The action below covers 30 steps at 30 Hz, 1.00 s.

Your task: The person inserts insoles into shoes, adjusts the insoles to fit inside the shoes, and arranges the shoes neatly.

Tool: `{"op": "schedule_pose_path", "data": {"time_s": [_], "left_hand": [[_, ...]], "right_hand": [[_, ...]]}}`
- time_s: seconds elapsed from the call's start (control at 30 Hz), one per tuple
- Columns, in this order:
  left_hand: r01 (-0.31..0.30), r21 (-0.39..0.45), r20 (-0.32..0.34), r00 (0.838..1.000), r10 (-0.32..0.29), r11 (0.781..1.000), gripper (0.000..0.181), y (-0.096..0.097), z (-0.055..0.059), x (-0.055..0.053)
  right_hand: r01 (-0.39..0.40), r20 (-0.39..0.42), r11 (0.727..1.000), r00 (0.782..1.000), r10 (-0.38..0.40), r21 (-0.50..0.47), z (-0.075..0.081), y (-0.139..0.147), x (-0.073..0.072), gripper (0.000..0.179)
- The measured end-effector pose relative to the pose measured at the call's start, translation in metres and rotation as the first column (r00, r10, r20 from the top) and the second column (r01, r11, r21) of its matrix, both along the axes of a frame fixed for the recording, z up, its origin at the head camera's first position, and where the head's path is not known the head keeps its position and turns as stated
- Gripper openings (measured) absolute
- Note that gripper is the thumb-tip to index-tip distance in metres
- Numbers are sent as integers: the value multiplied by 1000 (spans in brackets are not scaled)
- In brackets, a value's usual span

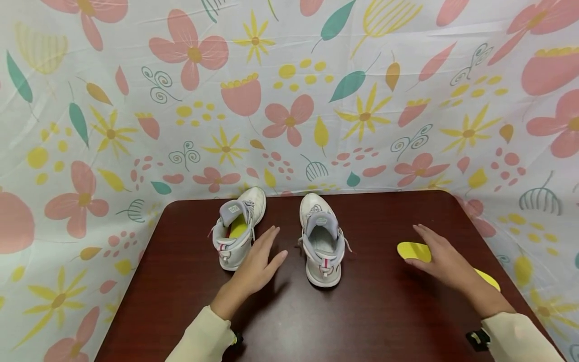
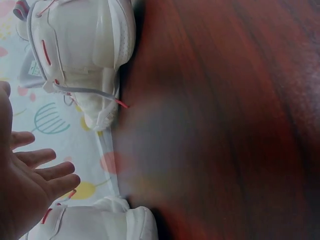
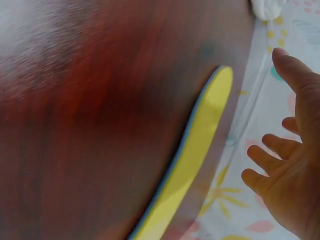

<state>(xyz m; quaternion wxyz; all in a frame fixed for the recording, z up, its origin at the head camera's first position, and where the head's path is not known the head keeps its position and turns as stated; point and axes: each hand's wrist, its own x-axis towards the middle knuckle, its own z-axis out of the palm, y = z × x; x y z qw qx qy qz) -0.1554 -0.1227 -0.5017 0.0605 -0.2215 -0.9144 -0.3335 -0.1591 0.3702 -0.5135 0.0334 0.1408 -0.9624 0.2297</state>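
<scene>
My left hand (image 1: 255, 266) hovers with fingers extended beside the left white sneaker (image 1: 231, 255), holding nothing. A yellow insole (image 1: 237, 227) shows inside that sneaker. To its right stands a second white sneaker (image 1: 323, 246) with a grey lining, its toe toward the back. Over on the right, my right hand (image 1: 445, 261) is spread above a loose yellow insole (image 1: 412, 251) that lies on the table, partly hidden by the hand and forearm. In the right wrist view this insole (image 3: 197, 145) has a blue underside, and the fingers are apart from it.
The dark reddish-brown table (image 1: 362, 322) has rounded back corners. A white cloth (image 1: 289, 65) printed with flowers hangs behind it and along its sides. Loose laces with red tips trail from the sneakers.
</scene>
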Motion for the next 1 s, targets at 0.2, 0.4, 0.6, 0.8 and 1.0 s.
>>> {"op": "schedule_pose_path", "data": {"time_s": [0.2,0.4,0.6,0.8,1.0], "left_hand": [[29,-73,-34,999,-31,997,68,-1,0,6],[65,-135,-69,995,-74,989,70,-5,-1,13],[93,-154,-119,987,-112,984,68,-11,-6,20],[98,-190,-152,980,-127,977,66,-17,-12,27],[119,-194,-117,983,-143,974,64,-21,-11,35]], "right_hand": [[24,22,999,999,-25,29,-7,21,2,107],[10,71,995,997,-18,102,-10,42,6,104],[45,156,987,985,-69,151,-10,62,12,98],[58,152,978,984,-89,199,-12,78,14,83],[73,161,966,980,-115,247,-13,87,13,68]]}}
